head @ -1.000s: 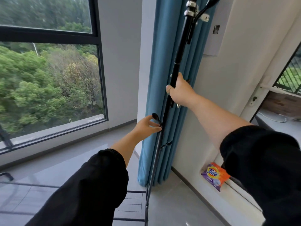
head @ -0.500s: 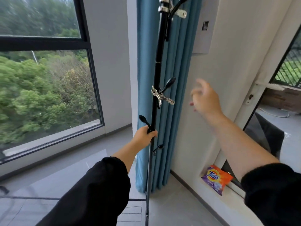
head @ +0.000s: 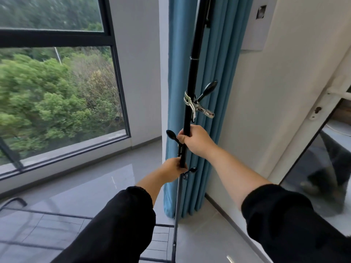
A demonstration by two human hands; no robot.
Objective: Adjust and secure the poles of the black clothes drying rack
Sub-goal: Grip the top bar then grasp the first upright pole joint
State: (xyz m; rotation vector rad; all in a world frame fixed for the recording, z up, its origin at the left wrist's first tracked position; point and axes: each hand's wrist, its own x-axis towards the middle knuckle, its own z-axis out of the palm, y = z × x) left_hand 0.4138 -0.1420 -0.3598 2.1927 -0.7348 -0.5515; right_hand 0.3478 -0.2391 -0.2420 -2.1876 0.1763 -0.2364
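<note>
The black upright pole of the drying rack stands in front of the blue curtain and runs out of the top of the view. A silver clamp with a black lever sits on it at mid height. My right hand grips the pole just under that clamp. My left hand grips the pole lower down. Between the two hands a small black knob sticks out to the left, and another black knob sticks out right beside my left hand. The rack's low shelf bars lie on the floor.
The blue curtain hangs right behind the pole. A large window fills the left wall. A white wall and an open door frame are on the right. Grey tiled floor lies below.
My right hand, free in the air half a second ago, has come down and closed on the pole under the silver clamp. My left hand has kept its grip lower down.
</note>
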